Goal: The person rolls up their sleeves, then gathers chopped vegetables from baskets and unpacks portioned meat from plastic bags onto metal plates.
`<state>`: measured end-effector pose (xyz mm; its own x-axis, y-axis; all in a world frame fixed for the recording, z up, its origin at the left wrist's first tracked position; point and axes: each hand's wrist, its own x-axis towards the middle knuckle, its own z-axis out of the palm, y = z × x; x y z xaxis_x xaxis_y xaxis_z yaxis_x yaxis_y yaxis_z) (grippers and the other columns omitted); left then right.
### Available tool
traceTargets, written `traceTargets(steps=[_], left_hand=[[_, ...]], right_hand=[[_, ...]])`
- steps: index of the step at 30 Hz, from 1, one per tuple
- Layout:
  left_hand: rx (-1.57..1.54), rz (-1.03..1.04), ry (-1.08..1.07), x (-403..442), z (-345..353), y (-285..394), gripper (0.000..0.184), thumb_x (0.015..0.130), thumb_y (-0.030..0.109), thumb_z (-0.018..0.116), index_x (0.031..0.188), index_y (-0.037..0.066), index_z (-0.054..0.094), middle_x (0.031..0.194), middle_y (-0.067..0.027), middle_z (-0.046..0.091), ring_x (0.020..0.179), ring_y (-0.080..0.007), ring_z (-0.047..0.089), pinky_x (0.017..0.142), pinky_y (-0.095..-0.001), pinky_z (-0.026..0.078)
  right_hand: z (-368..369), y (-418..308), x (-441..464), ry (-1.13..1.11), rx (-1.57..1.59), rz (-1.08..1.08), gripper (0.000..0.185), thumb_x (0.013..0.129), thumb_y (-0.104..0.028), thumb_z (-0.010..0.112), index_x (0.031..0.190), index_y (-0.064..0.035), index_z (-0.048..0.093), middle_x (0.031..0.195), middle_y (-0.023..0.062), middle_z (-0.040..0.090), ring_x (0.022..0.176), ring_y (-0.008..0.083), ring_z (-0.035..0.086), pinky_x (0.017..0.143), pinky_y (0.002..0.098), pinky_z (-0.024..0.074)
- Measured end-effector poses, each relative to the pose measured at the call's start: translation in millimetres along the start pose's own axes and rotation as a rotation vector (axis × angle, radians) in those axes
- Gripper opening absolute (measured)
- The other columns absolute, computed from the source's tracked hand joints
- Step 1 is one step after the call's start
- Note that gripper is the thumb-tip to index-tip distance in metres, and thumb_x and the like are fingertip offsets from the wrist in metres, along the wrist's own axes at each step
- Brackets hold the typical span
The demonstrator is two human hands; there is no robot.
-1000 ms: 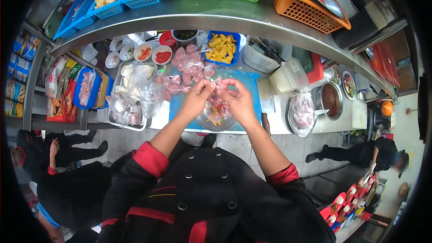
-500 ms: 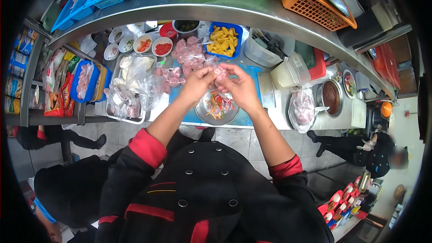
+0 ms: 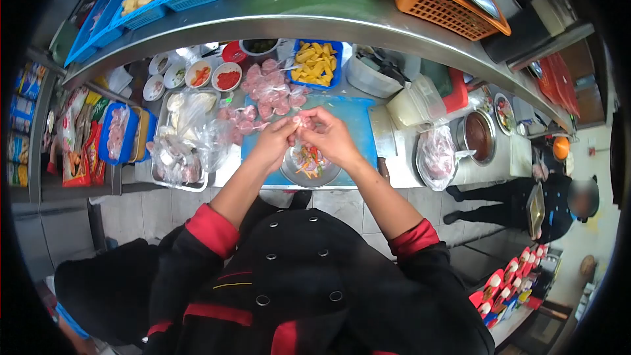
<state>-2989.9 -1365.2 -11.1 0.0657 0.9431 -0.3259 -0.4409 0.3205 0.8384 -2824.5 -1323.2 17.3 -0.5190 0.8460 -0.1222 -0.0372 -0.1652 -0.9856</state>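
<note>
My left hand (image 3: 277,140) and my right hand (image 3: 328,137) meet above a round metal bowl (image 3: 322,178). Between their closed fingers is a small clear plastic bag (image 3: 303,122), its contents mostly hidden. Sliced colourful vegetables (image 3: 309,162) lie in the bowl, which stands on a blue cutting board (image 3: 358,121). Just behind my hands is a pile of tied bags of pinkish meat (image 3: 273,90), with more of them to the left.
A blue basket of yellow pieces (image 3: 315,64) stands behind the board. At its right lies a knife (image 3: 383,168). A tray of bagged food (image 3: 190,138) sits left. Overhead runs a metal shelf (image 3: 296,16). Co-workers stand at both sides.
My hands stay together over the bowl, with the bag between them lower and less visible. At the right, a co-worker has turned and holds a metal tray. The person at the far left is out of sight.
</note>
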Motion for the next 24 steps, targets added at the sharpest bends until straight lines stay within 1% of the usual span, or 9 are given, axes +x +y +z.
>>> traceTargets(steps=[3,6,12,14,16,17,19,20,24], left_hand=[[-0.097,-0.081,-0.007,2,-7,-15,0.022,0.100,0.028,0.058,0.105,0.007,0.064,0.086,0.0038,0.059,0.073,-0.0069,0.047,0.068,-0.0243,0.038],[-0.083,-0.185,-0.028,0,-9,-29,0.023,0.101,0.029,0.056,0.105,0.007,0.064,0.083,0.0039,0.058,0.072,-0.0072,0.047,0.068,-0.0238,0.039],[-0.092,-0.360,-0.053,-6,-11,-47,0.023,0.102,0.031,0.053,0.098,0.010,0.062,0.082,0.0033,0.058,0.076,-0.0090,0.053,0.071,-0.0253,0.043],[-0.202,-0.387,-0.103,-2,-14,-54,0.022,0.102,0.032,0.052,0.097,0.012,0.060,0.084,0.0016,0.059,0.081,-0.0108,0.057,0.072,-0.0274,0.045],[-0.264,-0.388,-0.106,-3,-9,-55,0.023,0.103,0.033,0.052,0.095,0.012,0.059,0.084,0.0016,0.058,0.081,-0.0107,0.056,0.073,-0.0281,0.046],[-0.328,-0.381,-0.107,-5,-6,-51,0.024,0.103,0.033,0.051,0.094,0.012,0.058,0.084,0.0015,0.056,0.081,-0.0105,0.056,0.075,-0.0287,0.046],[-0.391,-0.369,-0.087,-4,-8,-57,0.023,0.103,0.033,0.051,0.096,0.012,0.059,0.088,0.0010,0.059,0.082,-0.0105,0.056,0.075,-0.0290,0.047],[-0.453,-0.361,-0.082,-3,-5,-56,0.022,0.103,0.032,0.052,0.099,0.011,0.060,0.092,0.0005,0.061,0.084,-0.0105,0.057,0.076,-0.0292,0.047],[-0.301,-0.263,0.092,-2,-6,-59,0.020,0.102,0.028,0.054,0.101,0.009,0.059,0.096,-0.0046,0.065,0.093,-0.0151,0.062,0.082,-0.0319,0.050]], right_hand=[[-1,35,2,-0.006,0.146,-0.017,0.031,0.086,-0.004,0.070,0.116,-0.0012,0.059,0.086,0.0024,0.064,0.072,0.0070,0.060,0.063,0.0224,0.0504],[-3,38,-9,0.025,0.140,0.081,0.026,0.087,-0.005,0.069,0.110,-0.0002,0.058,0.085,0.0041,0.064,0.069,0.0080,0.060,0.058,0.0219,0.0487],[-8,73,-17,0.088,0.197,0.225,0.020,0.089,-0.007,0.065,0.106,-0.0013,0.057,0.083,0.0067,0.066,0.067,0.0090,0.062,0.054,0.0214,0.0485],[-14,79,-16,0.102,0.183,0.240,0.018,0.090,-0.008,0.064,0.105,-0.0022,0.057,0.083,0.0068,0.066,0.067,0.0094,0.062,0.054,0.0214,0.0487],[-24,84,-17,0.106,0.472,0.390,0.015,0.091,-0.006,0.058,0.105,-0.0046,0.056,0.086,0.0083,0.066,0.071,0.0138,0.064,0.060,0.0244,0.0506],[-29,88,-16,0.093,0.472,0.391,0.015,0.091,-0.006,0.058,0.105,-0.0046,0.056,0.086,0.0083,0.066,0.071,0.0138,0.064,0.060,0.0244,0.0506],[-39,104,-18,0.006,0.775,0.332,0.015,0.089,-0.005,0.055,0.104,-0.0067,0.056,0.093,0.0099,0.066,0.079,0.0180,0.065,0.066,0.0280,0.0515],[-40,107,-19,-0.037,0.872,0.301,0.017,0.088,-0.005,0.054,0.105,-0.0068,0.057,0.101,0.0108,0.066,0.087,0.0196,0.065,0.070,0.0298,0.0517],[-35,98,-20,-0.016,0.869,0.335,0.016,0.089,-0.005,0.055,0.104,-0.0074,0.055,0.100,0.0092,0.064,0.085,0.0180,0.064,0.071,0.0314,0.0510]])
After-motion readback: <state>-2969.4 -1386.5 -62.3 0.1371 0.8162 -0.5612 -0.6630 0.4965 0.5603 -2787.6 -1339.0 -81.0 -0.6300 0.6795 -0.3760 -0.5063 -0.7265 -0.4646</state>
